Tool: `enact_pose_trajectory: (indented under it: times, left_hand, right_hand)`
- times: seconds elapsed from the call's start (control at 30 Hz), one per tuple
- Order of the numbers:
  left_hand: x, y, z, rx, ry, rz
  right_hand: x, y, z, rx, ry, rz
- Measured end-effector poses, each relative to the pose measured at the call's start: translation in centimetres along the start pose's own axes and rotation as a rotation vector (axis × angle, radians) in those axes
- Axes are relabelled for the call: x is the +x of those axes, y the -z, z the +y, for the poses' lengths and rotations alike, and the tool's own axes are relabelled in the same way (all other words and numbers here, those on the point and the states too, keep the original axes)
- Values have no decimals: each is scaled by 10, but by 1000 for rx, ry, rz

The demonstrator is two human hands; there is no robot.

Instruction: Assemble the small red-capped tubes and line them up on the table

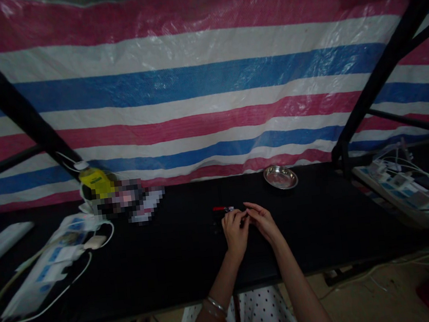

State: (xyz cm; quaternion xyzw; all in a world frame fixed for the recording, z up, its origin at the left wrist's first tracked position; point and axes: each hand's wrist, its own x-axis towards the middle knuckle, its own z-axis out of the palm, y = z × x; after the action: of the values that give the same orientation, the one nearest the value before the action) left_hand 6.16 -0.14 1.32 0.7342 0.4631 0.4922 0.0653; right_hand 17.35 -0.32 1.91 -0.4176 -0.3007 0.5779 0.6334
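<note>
My left hand [236,232] and my right hand [263,222] meet over the black table [179,258], their fingertips pinched together. Whatever sits between the fingertips is too small and dark to make out. Just beyond my left hand lies a small red object [220,209], partly covered by the fingers. Farther back and to the right stands a shallow round metal dish [280,177]. A bracelet [217,307] circles my left wrist.
On the left are a power strip [56,264] with cables, a yellow bottle [98,182] and blurred-out items. Another cabled power strip [409,190] lies at the right. Black metal posts [22,108] flank the table; a striped plastic sheet [205,79] hangs behind.
</note>
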Motion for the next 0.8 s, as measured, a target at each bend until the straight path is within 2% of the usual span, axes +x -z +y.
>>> enact_pose_trajectory:
  times: [0.13, 0.27, 0.33, 0.4, 0.53, 0.67, 0.73, 0.8]
  left_hand:
    - [1, 6, -1, 65, 65, 6]
    - [1, 12, -10, 166, 386, 158]
    - [2, 14, -16, 171, 543, 175]
    - [3, 14, -20, 144, 618, 145]
    - [4, 13, -23, 86, 633, 101]
    - [3, 10, -25, 82, 617, 103]
    - [1, 9, -26, 66, 568, 134]
    - [-1, 7, -27, 10, 461, 188]
  right_hand:
    - [5, 4, 4, -10, 66, 103]
    - [13, 5, 16, -134, 215, 258]
    - [15, 3, 24, -217, 287, 261]
    - [16, -2, 30, -306, 323, 226]
    - [16, -12, 36, -435, 315, 163]
    - [13, -20, 35, -425, 324, 134]
    - [11, -23, 34, -394, 348, 162]
    - [7, -26, 32, -350, 383, 224]
